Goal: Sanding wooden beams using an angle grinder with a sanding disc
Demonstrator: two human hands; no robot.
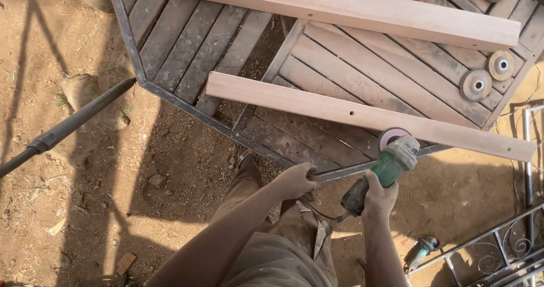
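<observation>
My right hand [378, 195] grips a green angle grinder [386, 168] by its body. Its sanding disc [392, 135] touches the near edge of a long pale wooden plank [317, 104]. The plank lies across a slatted wooden table top with a metal frame [187, 103]. My left hand [296, 179] is closed on the frame's near edge, just left of the grinder. A second, wider plank [362, 8] with small drilled holes lies across the far side of the table.
Several round grinding discs [476, 84] lie on the table's right corner. A second grinder [422, 248] lies on the dirt at lower right beside an ornate metal frame [498, 247]. A dark metal bar [68, 127] slants in from the left.
</observation>
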